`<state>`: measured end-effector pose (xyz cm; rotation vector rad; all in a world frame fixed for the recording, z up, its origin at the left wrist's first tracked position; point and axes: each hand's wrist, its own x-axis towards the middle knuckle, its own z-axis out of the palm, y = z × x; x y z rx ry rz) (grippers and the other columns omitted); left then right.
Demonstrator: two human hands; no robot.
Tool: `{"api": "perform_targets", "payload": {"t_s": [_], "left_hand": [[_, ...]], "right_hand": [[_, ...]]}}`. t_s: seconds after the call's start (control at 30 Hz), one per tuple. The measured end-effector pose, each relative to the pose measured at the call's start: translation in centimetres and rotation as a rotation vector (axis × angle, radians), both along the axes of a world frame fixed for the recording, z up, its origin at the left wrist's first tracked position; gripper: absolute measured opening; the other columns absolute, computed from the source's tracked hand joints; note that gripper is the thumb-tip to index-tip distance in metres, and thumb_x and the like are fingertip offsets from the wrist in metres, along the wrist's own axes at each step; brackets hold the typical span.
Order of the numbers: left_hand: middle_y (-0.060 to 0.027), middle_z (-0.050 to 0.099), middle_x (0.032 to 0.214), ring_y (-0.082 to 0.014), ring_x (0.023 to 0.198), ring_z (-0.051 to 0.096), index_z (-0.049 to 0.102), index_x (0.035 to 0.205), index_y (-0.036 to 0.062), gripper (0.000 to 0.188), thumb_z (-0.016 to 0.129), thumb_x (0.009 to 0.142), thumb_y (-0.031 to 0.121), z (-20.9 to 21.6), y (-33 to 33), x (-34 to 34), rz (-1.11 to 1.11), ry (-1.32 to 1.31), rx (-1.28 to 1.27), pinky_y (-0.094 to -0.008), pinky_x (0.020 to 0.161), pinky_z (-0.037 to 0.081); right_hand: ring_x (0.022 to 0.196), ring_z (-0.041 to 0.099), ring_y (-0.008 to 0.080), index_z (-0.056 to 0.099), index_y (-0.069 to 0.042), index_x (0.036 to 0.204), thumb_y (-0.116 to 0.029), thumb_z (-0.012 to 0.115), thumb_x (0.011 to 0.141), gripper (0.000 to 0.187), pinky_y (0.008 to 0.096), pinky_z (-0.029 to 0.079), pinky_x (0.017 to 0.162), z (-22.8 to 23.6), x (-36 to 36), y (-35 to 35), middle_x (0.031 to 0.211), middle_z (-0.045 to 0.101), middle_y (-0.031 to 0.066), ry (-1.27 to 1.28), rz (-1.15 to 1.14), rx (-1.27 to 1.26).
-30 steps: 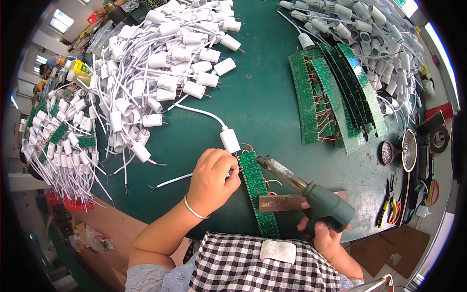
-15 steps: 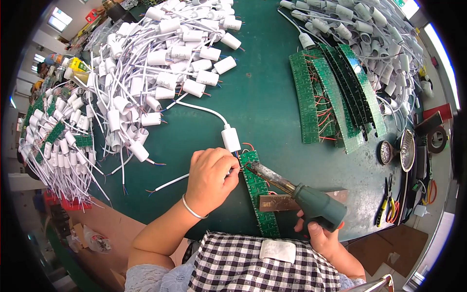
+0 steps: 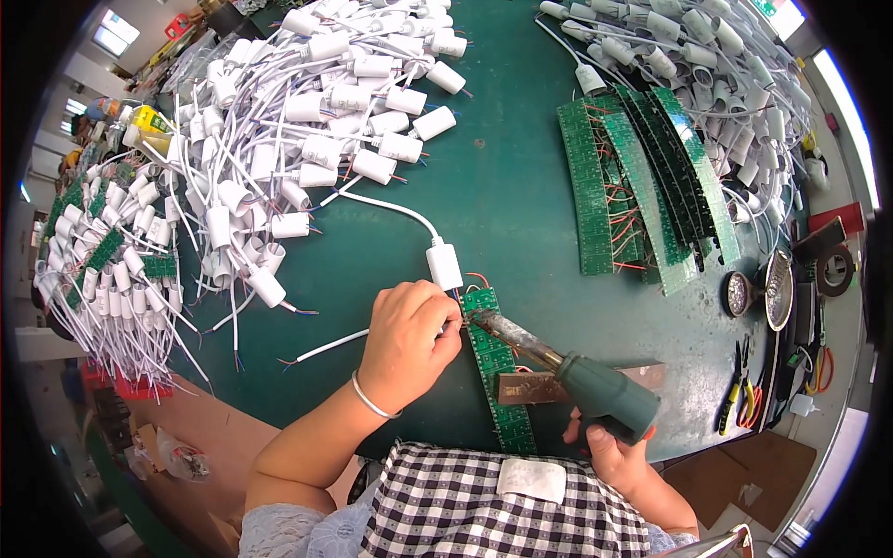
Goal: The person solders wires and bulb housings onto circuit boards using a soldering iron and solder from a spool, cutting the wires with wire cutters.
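My right hand (image 3: 609, 446) is wrapped round the green handle of a soldering iron (image 3: 605, 395). The iron's dark, worn tip rests on the upper end of a narrow green circuit board (image 3: 493, 358). Beside that end, my left hand (image 3: 409, 330) is closed in a pinch on a thin wire, mostly hidden by the fingers. Just above my fingertips lies a white cylindrical cap (image 3: 444, 266) on a white cable, its wires leading down to the board. Another white cable end (image 3: 326, 349) pokes out left of my left hand.
A brown metal bar (image 3: 535, 386) lies across the board. White capped cables are heaped at far left (image 3: 326, 102) and far right (image 3: 726, 74). Stacked green boards (image 3: 642, 186) lie at right, near a metal dish (image 3: 779, 288), pliers (image 3: 735, 386) and a black tape roll (image 3: 834, 270).
Almost nothing differs. The view has shifted very slightly; both hands, the iron and the board keep their places relative to each other.
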<state>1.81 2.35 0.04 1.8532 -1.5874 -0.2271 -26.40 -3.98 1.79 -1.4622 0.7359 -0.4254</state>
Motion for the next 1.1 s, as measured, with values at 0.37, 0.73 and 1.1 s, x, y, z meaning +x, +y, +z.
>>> {"api": "perform_targets", "payload": {"t_s": [0.37, 0.73, 1.1], "left_hand": [[-0.005, 0.057, 0.084, -0.0258, 0.078, 0.054, 0.057, 0.078, 0.0078, 0.015, 0.066, 0.068, 0.001, -0.3, 0.3, -0.1, 0.039, -0.02, -0.024, -0.0372, 0.074, 0.04], [-0.0035, 0.057, 0.092, -0.0272, 0.092, 0.051, 0.062, 0.087, 0.0136, 0.011, 0.068, 0.077, 0.015, 4.1, -3.2, 5.5, 0.102, -0.352, -0.192, -0.0412, 0.082, 0.04], [0.0003, 0.059, 0.111, -0.0206, 0.114, 0.049, 0.06, 0.11, 0.0168, 0.04, 0.076, 0.073, 0.021, 1.7, -6.3, 14.4, 0.021, -0.712, -0.106, -0.0425, 0.094, 0.03]], "right_hand": [[0.066, 0.062, 0.0188, 0.047, 0.008, 0.12, -0.051, 0.055, 0.091, 0.066, 0.029, 0.05, 0.058, 0.5, 0.0, 0.4, 0.112, 0.057, 0.0156, -0.125, -0.325, 0.005], [0.06, 0.059, 0.0182, 0.046, 0.009, 0.119, -0.044, 0.05, 0.096, 0.058, 0.0315, 0.052, 0.053, -0.2, -1.1, -0.3, 0.112, 0.056, 0.018, -0.244, -0.495, -0.081], [0.062, 0.06, 0.0207, 0.043, 0.008, 0.123, -0.037, 0.047, 0.098, 0.052, 0.0329, 0.053, 0.054, -0.2, -1.3, 0.2, 0.115, 0.056, 0.0206, -0.302, -0.461, -0.104]]}}
